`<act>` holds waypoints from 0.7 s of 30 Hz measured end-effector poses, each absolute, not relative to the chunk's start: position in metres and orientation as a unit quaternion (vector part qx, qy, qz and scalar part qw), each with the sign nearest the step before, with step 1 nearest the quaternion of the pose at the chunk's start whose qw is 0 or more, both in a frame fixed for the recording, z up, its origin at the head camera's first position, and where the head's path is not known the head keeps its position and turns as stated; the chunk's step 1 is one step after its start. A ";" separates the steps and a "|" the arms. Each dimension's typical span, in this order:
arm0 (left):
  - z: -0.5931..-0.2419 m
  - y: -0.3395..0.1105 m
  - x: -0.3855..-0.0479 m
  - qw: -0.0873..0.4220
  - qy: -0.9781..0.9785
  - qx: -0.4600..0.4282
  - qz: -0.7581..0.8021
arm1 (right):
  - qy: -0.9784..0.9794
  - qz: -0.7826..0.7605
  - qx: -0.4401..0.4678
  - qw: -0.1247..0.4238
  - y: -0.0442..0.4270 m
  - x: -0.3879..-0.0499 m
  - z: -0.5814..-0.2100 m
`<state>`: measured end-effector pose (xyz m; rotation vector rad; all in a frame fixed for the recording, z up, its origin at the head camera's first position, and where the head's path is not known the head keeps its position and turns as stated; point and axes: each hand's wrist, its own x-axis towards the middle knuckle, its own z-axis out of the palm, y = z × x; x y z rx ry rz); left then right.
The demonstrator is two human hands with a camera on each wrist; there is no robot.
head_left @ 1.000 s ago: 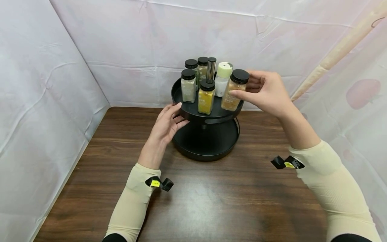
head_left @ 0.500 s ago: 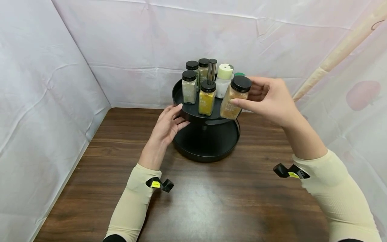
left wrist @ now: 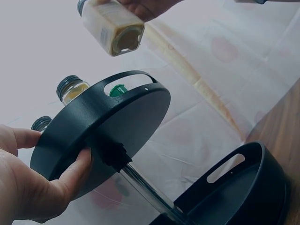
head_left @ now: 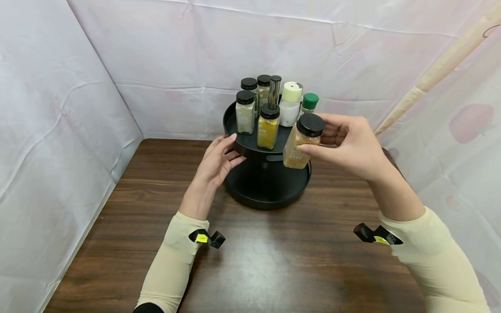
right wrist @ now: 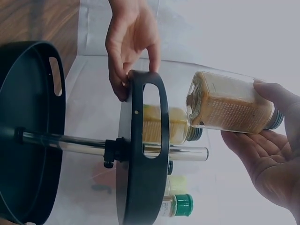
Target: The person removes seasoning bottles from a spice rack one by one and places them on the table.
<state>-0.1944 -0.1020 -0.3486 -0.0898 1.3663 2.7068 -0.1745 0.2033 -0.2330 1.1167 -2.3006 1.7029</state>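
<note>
Tan spice jar (head_left: 295, 157) pinched in right hand (head_left: 354, 145), likely stiff, slick, breakable: hold flat sides; left hand (head_left: 214, 161) grips upper tray (head_left: 256, 153).

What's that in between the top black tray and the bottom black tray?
A shiny pole links the top tray and the bottom tray, with a black collar just under the top one. Both wrist views show it.
</note>
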 end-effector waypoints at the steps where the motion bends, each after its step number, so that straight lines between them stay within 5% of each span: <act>1: -0.349 -0.102 -0.194 0.054 0.450 -0.030 0.891 | -0.746 0.556 0.365 0.032 0.203 -0.173 -0.234; 21: -0.349 -0.101 -0.195 0.052 0.447 -0.034 0.892 | -0.758 0.525 0.385 0.040 0.191 -0.159 -0.260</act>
